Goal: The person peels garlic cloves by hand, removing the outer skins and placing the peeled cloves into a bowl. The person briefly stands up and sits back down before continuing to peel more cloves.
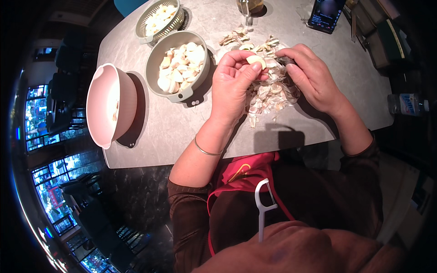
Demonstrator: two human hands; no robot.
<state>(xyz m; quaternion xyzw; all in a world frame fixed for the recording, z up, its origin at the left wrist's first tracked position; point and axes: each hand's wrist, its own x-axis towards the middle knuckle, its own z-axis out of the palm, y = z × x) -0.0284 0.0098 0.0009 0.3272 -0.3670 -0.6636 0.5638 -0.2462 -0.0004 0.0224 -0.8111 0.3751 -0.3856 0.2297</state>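
Observation:
Between the thumb and fingers of my left hand is a pale, peeled-looking garlic clove. My right hand grips a small dark tool, mostly covered by the fingers, so its kind is unclear. The tool's tip points toward the clove, a short gap away. Under both hands spreads a heap of papery garlic skins. Left of my left hand, a grey-green bowl holds many garlic cloves. Behind it stands a colander with pale garlic pieces.
A pink bowl, with skin scraps inside, stands at the left of the stone-look table. At the back are a glass mug and a propped phone. A plastic bottle lies beyond the right edge. A floss pick sticks up close to the camera.

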